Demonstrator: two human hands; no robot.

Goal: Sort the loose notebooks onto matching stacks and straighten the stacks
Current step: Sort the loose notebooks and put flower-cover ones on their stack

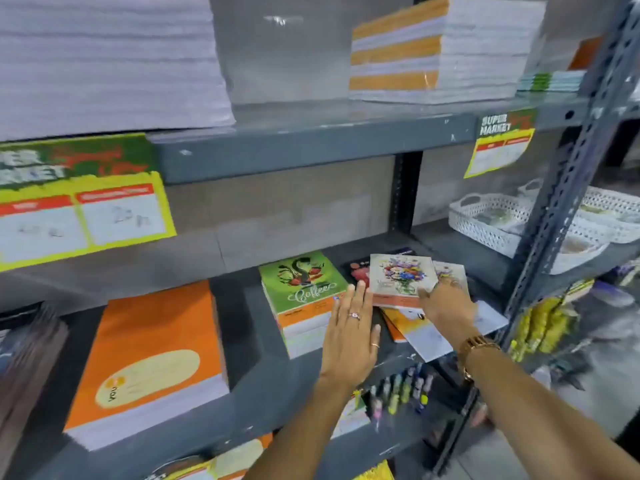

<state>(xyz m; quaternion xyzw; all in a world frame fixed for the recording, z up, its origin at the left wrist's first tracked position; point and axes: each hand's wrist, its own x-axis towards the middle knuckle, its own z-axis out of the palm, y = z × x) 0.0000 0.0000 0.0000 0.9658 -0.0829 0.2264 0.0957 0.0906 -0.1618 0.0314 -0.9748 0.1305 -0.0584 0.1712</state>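
Grey shelf [263,382], white basket [485,220] holding unclear items

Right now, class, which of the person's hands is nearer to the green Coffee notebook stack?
Left. The left hand lies flat against the green Coffee notebook stack's right side; the right hand is further right, holding the floral notebook.

Middle shelf [242,403], left: a tall notebook stack [149,362] is sitting near the front edge.
Middle shelf, centre: the "Coffee" stack [304,296] is lying right of that tall stack, farther back.
Right of the "Coffee" stack: loose notebooks [415,327] are lying fanned on the shelf.
Flower notebook [400,278]: it is resting over the loose notebooks, under the right hand [446,303].
Left hand [353,334]: it is lying flat against the "Coffee" stack's right side.
Far right: baskets [491,220] are sitting on the shelf.
Upper shelf [311,147]: paper stacks [433,50] are sitting above.
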